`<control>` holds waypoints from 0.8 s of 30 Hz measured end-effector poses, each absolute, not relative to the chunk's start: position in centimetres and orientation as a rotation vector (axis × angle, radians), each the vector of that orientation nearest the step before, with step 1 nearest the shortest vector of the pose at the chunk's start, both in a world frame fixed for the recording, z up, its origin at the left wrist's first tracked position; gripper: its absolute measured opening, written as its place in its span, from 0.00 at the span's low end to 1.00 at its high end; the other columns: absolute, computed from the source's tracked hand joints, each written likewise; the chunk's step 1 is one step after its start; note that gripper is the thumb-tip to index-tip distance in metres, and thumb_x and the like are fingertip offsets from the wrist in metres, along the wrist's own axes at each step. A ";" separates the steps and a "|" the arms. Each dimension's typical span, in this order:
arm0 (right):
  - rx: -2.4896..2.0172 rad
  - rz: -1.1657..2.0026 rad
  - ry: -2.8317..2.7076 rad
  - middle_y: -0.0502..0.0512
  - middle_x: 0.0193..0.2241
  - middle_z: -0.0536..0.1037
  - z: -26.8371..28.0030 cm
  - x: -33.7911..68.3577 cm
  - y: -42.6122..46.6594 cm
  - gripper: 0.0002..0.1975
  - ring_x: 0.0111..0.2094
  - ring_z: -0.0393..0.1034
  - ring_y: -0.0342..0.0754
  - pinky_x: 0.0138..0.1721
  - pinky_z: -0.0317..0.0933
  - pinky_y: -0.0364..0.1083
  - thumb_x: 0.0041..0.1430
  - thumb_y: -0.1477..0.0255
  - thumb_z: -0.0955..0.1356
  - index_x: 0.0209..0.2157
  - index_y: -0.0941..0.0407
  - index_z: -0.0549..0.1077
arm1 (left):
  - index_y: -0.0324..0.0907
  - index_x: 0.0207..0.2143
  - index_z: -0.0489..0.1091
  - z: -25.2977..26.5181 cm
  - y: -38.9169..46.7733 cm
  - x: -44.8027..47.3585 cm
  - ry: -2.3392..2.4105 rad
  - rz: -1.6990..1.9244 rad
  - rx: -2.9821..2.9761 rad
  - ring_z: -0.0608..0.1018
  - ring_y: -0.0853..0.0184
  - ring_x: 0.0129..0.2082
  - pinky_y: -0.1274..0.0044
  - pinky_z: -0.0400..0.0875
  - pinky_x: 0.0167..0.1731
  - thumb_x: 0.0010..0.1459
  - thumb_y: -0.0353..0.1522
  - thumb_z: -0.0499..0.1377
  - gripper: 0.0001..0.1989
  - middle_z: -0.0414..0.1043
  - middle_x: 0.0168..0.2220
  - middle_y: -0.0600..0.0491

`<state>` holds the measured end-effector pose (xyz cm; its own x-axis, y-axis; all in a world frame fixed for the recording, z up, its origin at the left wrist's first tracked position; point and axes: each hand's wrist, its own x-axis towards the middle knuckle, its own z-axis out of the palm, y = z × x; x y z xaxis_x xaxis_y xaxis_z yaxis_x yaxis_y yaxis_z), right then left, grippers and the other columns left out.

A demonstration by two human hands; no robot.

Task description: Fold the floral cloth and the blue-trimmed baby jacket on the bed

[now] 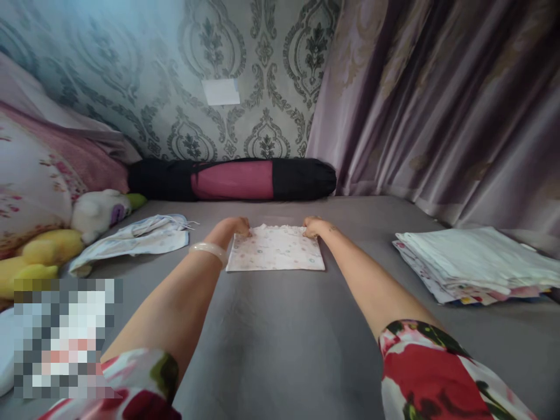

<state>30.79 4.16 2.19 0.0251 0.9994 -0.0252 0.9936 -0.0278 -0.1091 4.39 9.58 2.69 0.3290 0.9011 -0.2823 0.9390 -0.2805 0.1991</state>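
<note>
A small white printed cloth garment [275,251] lies flat and folded into a near rectangle, its gathered, frilly edge on the far side. My left hand [240,226] grips the far left corner with fingers closed. At the far right corner, my right hand [315,226] is closed on the same edge. Both arms reach straight forward, a pale bangle [209,249] around the left wrist. Left of my left hand lies a loose white and blue cloth piece [144,236] with thin ties, crumpled and apart from the hand.
On the right sits a stack of folded cloths [472,262]. A black and pink bolster [231,179] lies along the patterned wall. Plush toys [98,214] and a floral pillow [35,186] line the left. Curtains [394,116] hang at the right. Grey sheet [280,350] covers the surface.
</note>
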 end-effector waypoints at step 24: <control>-1.506 0.113 -2.010 0.53 0.36 0.79 10.5 33.2 -4.6 0.11 0.36 0.70 0.47 0.39 0.60 0.43 0.55 0.77 0.67 0.41 0.58 0.76 | 0.45 0.42 0.74 11.4 -0.6 1.6 1.685 0.751 2.469 0.76 0.61 0.44 0.68 0.59 0.50 0.56 0.34 0.55 0.13 0.78 0.40 0.52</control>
<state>33.23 -4.56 10.54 -0.1602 0.8928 0.4211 0.8401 0.3473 -0.4166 1.63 -0.58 11.43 0.2840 0.8896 0.3577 0.8607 -0.4009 0.3137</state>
